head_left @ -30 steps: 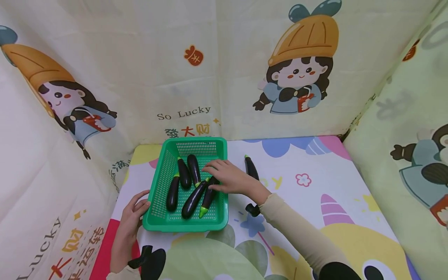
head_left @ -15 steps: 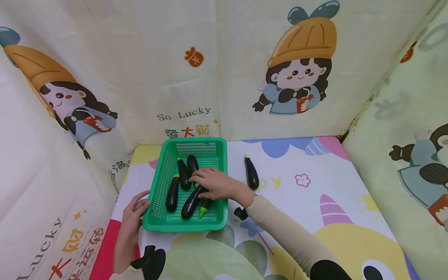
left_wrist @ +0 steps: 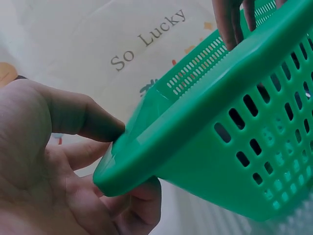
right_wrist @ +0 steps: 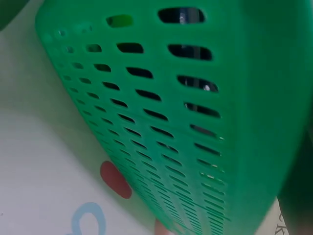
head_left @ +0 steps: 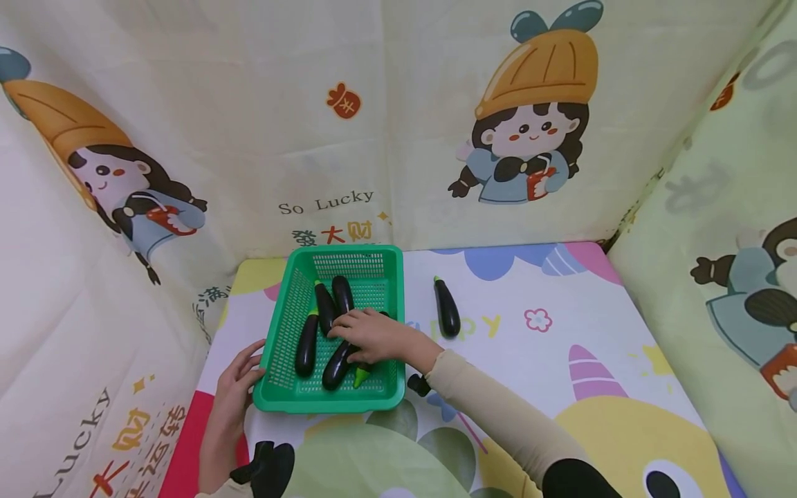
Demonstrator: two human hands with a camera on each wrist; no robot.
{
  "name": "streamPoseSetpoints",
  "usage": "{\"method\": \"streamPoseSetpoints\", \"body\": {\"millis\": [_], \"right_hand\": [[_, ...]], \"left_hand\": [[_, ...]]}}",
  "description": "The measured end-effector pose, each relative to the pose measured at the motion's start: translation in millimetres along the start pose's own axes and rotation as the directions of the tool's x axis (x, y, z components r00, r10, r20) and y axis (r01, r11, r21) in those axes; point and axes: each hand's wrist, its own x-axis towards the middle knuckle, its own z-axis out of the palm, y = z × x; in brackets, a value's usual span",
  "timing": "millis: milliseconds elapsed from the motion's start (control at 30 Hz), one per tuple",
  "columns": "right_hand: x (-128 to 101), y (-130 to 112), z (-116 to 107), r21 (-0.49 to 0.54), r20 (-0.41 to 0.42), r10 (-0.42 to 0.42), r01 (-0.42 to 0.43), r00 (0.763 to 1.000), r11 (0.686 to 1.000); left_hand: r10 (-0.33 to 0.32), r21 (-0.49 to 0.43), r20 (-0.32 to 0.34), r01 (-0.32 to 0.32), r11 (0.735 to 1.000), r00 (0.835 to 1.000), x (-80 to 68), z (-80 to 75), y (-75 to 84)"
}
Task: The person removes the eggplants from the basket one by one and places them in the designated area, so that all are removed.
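A green slotted basket [head_left: 330, 404] stands on the table's left half and holds several dark purple eggplants [head_left: 307, 344]. My right hand [head_left: 367, 335] reaches in from the right and rests across the middle eggplants, fingers fairly straight and pointing left. One eggplant's green tip [head_left: 361, 377] pokes out below that hand. My left hand [head_left: 239, 373] grips the basket's front left corner. In the left wrist view its thumb [left_wrist: 83, 120] presses the rim of the basket [left_wrist: 220, 112] with fingers curled underneath. The right wrist view shows only the basket's wall [right_wrist: 195, 122].
One more eggplant [head_left: 446, 309] lies on the patterned tablecloth [head_left: 560, 346] to the right of the basket. Cartoon-printed fabric walls [head_left: 398, 124] close in the table at the back, left and right.
My right hand has slid left and a little nearer across the basket, from its right side to over the middle eggplants. The left hand has stayed on the basket corner.
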Motion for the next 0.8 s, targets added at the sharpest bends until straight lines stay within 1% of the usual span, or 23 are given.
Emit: {"method": "streamPoseSetpoints", "body": {"millis": [133,467,800], "right_hand": [[2.0,-1.6,2.3,-0.025,0.020,-0.008,0.008,1.000,1.000],[5.6,-5.4,5.6,-0.122,0.081,-0.022,0.032,0.996,0.992],[6.6,-5.4,19.1,-0.197,0.091,-0.055,0.072,0.994,0.978]], "left_hand": [[-0.010,-0.013,0.003,0.010,1.000,1.000,0.8,0.2,1.3],[-0.006,-0.039,0.012,0.007,0.999,1.000,4.0,-2.1,0.7],[-0.011,-0.058,0.011,0.012,0.998,1.000,3.3,-0.4,2.8]]}}
